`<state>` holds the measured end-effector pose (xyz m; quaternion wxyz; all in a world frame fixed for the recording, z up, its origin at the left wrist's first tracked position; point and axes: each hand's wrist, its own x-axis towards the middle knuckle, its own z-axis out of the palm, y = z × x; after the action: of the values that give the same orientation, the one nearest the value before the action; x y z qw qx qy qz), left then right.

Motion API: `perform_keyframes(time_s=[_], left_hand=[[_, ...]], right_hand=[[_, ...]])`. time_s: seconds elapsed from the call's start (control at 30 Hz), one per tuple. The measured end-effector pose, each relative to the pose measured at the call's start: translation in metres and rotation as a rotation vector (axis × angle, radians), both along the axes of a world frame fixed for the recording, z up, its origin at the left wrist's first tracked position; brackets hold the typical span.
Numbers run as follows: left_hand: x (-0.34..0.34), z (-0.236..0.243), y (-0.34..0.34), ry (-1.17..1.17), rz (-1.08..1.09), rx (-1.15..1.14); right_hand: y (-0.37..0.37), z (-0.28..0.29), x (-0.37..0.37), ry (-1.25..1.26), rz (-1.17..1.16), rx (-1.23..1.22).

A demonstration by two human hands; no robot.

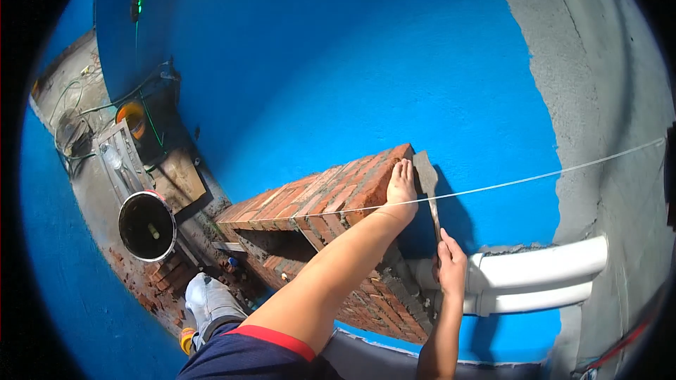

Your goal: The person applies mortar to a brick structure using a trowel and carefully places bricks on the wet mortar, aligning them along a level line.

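My left hand (pixel 400 186) rests with fingers extended on the top end brick (pixel 391 160) of a red brick structure (pixel 317 193) that has mortar joints and an opening in its side. My right hand (pixel 448 260) grips the handle of a trowel (pixel 428 172), whose flat metal blade stands against the structure's right end, beside my left fingers. A thin white string (pixel 517 183) stretches across the structure and past my left wrist toward the right.
A blue wall (pixel 352 49) rises behind the bricks. Two white pipes (pixel 539 264) run low at the right, beside a grey cement wall (pixel 605 98). At left are a black bucket (pixel 146 225), an orange bucket (pixel 130 119), boards (pixel 179 179), hoses and brick rubble. My leg (pixel 211 299) shows below.
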<state>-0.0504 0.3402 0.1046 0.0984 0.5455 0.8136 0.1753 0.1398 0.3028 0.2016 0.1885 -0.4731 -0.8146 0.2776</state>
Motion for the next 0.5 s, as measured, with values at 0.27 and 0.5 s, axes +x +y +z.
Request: perform_keyframes(time_s=[0.27,0.5], left_hand=[[0.001,0.004,-0.001,0.011,-0.009,-0.008],[0.002,0.001,0.000,0.028,0.055,-0.031]], right_hand=[[0.011,-0.002,0.012,-0.036,0.049,0.093],[-0.017,0.012,-0.006,0.091,-0.082,-0.159]])
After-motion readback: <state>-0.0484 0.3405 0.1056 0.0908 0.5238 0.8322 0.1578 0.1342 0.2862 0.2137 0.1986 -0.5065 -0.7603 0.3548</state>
